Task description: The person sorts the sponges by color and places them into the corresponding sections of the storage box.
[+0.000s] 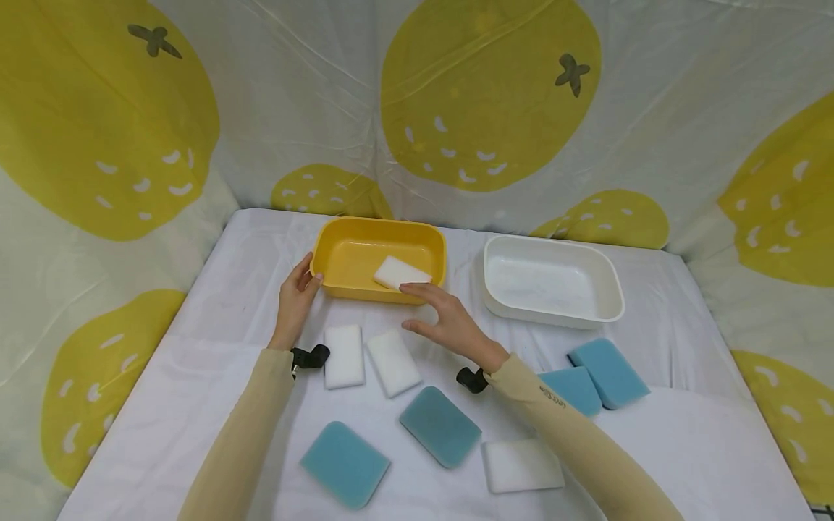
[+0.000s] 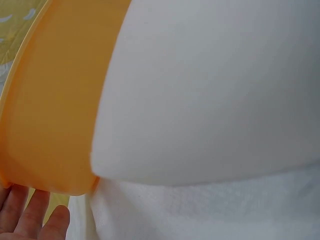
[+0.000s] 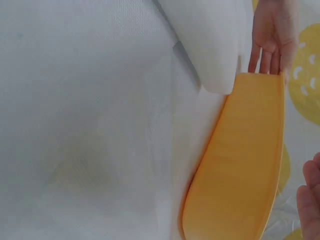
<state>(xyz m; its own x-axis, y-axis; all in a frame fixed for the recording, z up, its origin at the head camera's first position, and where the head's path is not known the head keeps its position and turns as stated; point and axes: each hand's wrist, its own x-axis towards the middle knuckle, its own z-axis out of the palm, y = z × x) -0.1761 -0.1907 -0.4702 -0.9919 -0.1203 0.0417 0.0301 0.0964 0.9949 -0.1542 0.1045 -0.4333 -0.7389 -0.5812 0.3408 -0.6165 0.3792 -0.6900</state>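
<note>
Gripping left end of yellow basin with left hand. At near rim, right hand with loose fingers, beside white sponge lying inside; touching or not, impossible to tell. Possible risk: tipping of basin, if catching fingers on rim. Close behind, far edge of tabletop; toward white basin, some open room.
</note>
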